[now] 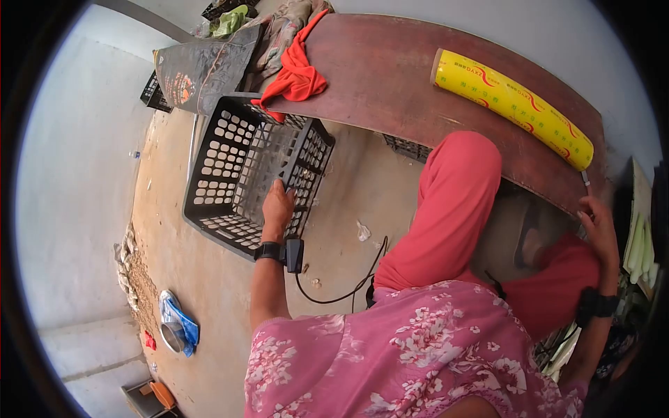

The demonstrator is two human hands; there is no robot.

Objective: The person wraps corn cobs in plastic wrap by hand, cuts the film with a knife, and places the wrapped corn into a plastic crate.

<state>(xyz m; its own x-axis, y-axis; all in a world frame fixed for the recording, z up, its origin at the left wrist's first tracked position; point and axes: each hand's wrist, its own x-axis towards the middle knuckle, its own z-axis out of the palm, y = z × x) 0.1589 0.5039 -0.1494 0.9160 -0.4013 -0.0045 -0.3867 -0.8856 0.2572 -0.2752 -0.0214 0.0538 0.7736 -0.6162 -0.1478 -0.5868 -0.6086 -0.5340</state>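
A black plastic crate [221,157] with a perforated wall stands tilted on the floor to the left of the table. My left hand [278,206] is closed on the crate's near rim. My right hand [598,221] is at the right end of the table edge, its fingers apart and slightly bent. Just above those fingers is a small pale object [586,180], too small to name. A yellow roll of plastic wrap [512,104] with red print lies on the brown table [376,70], close to that hand.
A red cloth [298,73] hangs over the table's left end beside a dark printed sack [209,70]. Another crate [408,148] sits under the table. Leafy vegetables [639,244] are at far right. A metal bowl [172,336] and a cable [341,299] lie on the floor.
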